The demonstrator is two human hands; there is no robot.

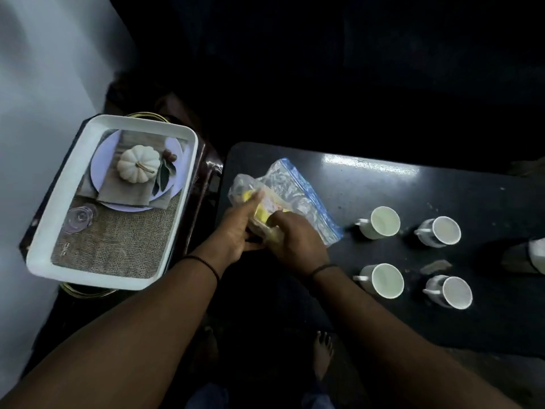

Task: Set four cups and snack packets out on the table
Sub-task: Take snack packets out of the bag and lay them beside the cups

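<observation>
While four cups are sitting on the desk, we are gripping the clear snack bag with both hands.

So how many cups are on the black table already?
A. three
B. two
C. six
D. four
D: four white cups stand in two rows on the table: far left, far right, near left, near right.
</observation>
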